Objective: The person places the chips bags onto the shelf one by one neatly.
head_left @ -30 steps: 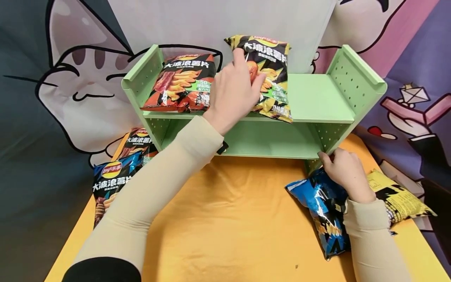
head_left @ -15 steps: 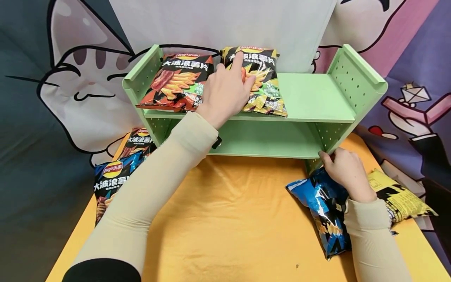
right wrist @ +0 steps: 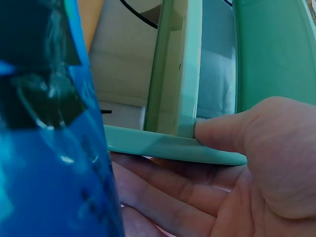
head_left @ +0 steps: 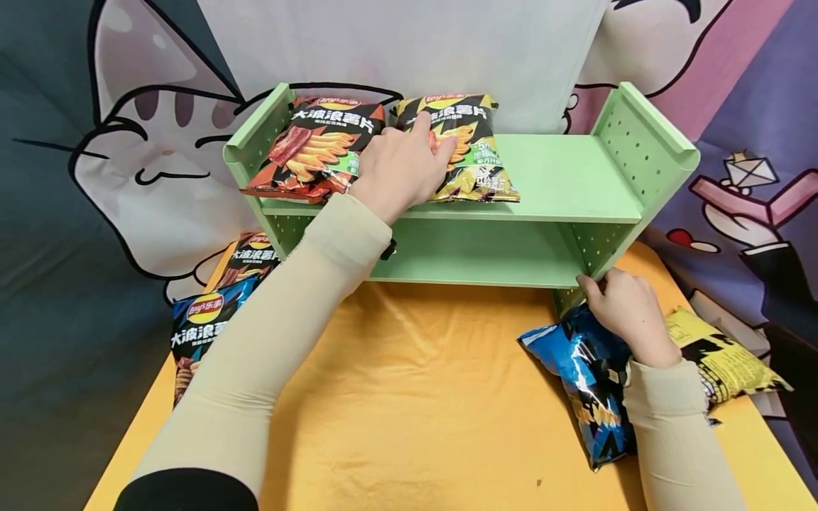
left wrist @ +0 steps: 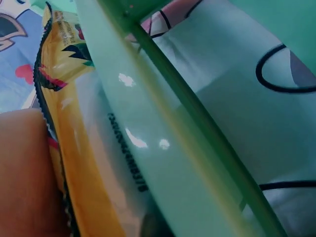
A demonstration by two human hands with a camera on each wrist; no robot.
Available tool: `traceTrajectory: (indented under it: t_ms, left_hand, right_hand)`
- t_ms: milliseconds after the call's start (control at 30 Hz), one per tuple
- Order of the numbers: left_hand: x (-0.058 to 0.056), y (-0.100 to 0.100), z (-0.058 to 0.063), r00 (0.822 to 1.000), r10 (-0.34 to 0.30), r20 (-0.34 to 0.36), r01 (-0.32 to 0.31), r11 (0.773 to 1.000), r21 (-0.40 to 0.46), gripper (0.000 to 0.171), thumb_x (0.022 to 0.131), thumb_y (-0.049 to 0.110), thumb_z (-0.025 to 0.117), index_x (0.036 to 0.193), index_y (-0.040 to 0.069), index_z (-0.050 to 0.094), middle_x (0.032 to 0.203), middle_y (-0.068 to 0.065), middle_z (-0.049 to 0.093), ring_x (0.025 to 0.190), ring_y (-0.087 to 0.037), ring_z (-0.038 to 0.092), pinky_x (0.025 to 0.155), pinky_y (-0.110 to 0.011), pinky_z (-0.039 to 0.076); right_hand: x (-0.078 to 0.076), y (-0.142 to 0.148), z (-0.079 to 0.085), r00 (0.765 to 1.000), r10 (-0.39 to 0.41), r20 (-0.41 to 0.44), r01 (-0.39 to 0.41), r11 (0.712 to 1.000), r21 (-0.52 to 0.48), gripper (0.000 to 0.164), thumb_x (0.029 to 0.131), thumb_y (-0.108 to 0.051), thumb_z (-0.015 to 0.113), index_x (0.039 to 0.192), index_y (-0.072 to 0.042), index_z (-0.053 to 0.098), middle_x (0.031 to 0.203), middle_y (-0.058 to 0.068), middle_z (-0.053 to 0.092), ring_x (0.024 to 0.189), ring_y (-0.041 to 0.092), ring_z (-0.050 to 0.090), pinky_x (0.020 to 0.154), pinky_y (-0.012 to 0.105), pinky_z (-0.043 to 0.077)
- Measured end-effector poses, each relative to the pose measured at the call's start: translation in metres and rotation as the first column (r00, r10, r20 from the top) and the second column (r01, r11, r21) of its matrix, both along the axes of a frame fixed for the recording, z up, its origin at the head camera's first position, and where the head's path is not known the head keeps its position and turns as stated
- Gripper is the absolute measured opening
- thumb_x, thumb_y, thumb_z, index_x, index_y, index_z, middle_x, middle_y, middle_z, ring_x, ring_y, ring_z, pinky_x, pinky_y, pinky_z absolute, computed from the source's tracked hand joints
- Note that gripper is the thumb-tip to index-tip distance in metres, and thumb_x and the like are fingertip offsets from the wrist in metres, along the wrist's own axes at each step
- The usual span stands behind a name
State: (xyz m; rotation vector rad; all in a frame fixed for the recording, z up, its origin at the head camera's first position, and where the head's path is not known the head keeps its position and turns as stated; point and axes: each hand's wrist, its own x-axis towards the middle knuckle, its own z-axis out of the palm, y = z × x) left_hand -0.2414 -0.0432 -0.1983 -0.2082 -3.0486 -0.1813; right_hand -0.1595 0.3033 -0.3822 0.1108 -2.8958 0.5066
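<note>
A yellow-and-black bag of potato chips (head_left: pixel 481 160) leans on the upper level of the green shelf (head_left: pixel 569 174). Over its left part lies my left hand (head_left: pixel 404 167), index finger and thumb extended against the front. In the left wrist view, part of that hand (left wrist: pixel 24 177) is beside the bag (left wrist: pixel 81 148). Just left of it on the same level rests a red-and-black chip bag (head_left: pixel 319 145). My right hand (head_left: pixel 629 312) grips the shelf's lower right side; the right wrist view shows thumb and fingers on opposite sides of the green panel edge (right wrist: pixel 168 145).
A blue chip bag (head_left: pixel 584 383) lies under the right wrist, with a yellow bag (head_left: pixel 728 355) farther right. At the left table edge are a blue-and-black bag (head_left: pixel 198 326) and a red-and-black bag (head_left: pixel 252 255). A yellow cloth (head_left: pixel 422 397) covers the table.
My left hand has lowered the yellow-and-black bag onto the upper shelf and shifted it left, beside the red bag. Its fingers have slid slightly down and left. The right hand stays put.
</note>
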Motion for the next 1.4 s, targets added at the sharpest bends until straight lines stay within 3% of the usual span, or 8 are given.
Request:
traceTrajectory:
  t_ms: [200,400,500,567,700,1000,1167,1400]
  left_hand:
    - [0.002,0.0,-0.001,1.0,0.019,-0.02,-0.02,0.998,-0.056,0.078,0.104,0.067,0.011,0.167,0.022,0.015,0.138,-0.023,0.062,0.104,-0.035,0.068,0.068,-0.042,0.056]
    - [0.013,-0.001,-0.004,0.99,0.008,-0.143,-0.023,0.994,-0.108,0.075,0.107,0.062,0.015,0.155,0.011,0.041,0.131,-0.024,0.06,0.104,-0.036,0.068,0.077,-0.044,0.06]
    - [0.02,-0.006,-0.005,0.971,-0.015,-0.239,-0.004,0.997,-0.083,0.066,0.109,0.055,0.022,0.145,0.008,0.051,0.13,-0.023,0.058,0.1,-0.037,0.068,0.079,-0.046,0.06]
    - [0.026,-0.012,-0.008,0.942,-0.045,-0.332,0.029,0.998,-0.052,0.06,0.109,0.051,0.029,0.137,0.006,0.056,0.126,-0.023,0.06,0.097,-0.037,0.068,0.077,-0.046,0.06]
    - [0.04,-0.024,-0.02,0.844,-0.12,-0.524,0.169,0.984,0.047,0.044,0.107,0.044,0.046,0.117,0.004,0.063,0.109,-0.018,0.061,0.086,-0.035,0.063,0.073,-0.045,0.054]
    - [0.077,-0.053,-0.046,0.635,-0.157,-0.757,0.452,0.87,0.199,0.03,0.1,0.028,0.061,0.115,0.003,0.071,0.095,-0.013,0.064,0.078,-0.026,0.057,0.068,-0.041,0.051]
    - [0.089,-0.071,-0.065,0.592,-0.111,-0.798,0.484,0.841,0.242,0.026,0.098,0.022,0.062,0.109,0.002,0.074,0.091,-0.012,0.069,0.076,-0.025,0.062,0.066,-0.04,0.053]
    - [0.09,-0.107,-0.106,0.59,0.1,-0.801,0.449,0.784,0.429,0.024,0.094,0.02,0.063,0.1,0.001,0.075,0.086,-0.013,0.072,0.075,-0.027,0.065,0.069,-0.037,0.051]
  right_hand:
    - [-0.001,0.0,-0.001,1.0,0.0,0.009,0.0,1.0,0.002,0.046,0.108,-0.039,0.051,0.075,-0.005,0.054,0.056,0.006,0.044,0.049,0.024,0.044,0.047,0.034,0.03]
    - [0.0,0.0,-0.002,1.0,0.0,0.013,0.0,1.0,0.001,0.046,0.108,-0.038,0.051,0.075,-0.005,0.053,0.057,0.006,0.044,0.05,0.024,0.045,0.048,0.034,0.03]
    - [0.0,0.0,-0.002,1.0,0.004,0.002,-0.004,1.0,0.003,0.046,0.107,-0.038,0.051,0.074,-0.006,0.052,0.056,0.005,0.043,0.049,0.024,0.044,0.048,0.034,0.03]
    - [0.0,0.0,-0.002,1.0,0.007,-0.002,-0.007,1.0,0.003,0.046,0.107,-0.038,0.051,0.073,-0.007,0.051,0.056,0.005,0.043,0.049,0.023,0.044,0.048,0.034,0.03]
    - [0.0,0.001,-0.002,1.0,0.007,-0.001,-0.007,1.0,0.0,0.047,0.107,-0.038,0.051,0.073,-0.006,0.052,0.056,0.005,0.042,0.049,0.023,0.043,0.048,0.034,0.029]
    - [0.0,0.002,-0.003,1.0,0.001,0.002,-0.001,1.0,0.009,0.047,0.108,-0.039,0.051,0.073,-0.007,0.051,0.057,0.005,0.043,0.05,0.024,0.044,0.048,0.034,0.029]
    - [0.0,0.001,-0.001,1.0,-0.002,0.007,0.002,1.0,0.009,0.047,0.108,-0.038,0.05,0.074,-0.006,0.052,0.057,0.006,0.044,0.051,0.024,0.044,0.049,0.034,0.029]
    - [-0.001,0.001,0.0,1.0,-0.002,0.005,0.002,1.0,0.009,0.046,0.107,-0.038,0.051,0.073,-0.006,0.051,0.057,0.006,0.044,0.051,0.024,0.044,0.048,0.034,0.029]
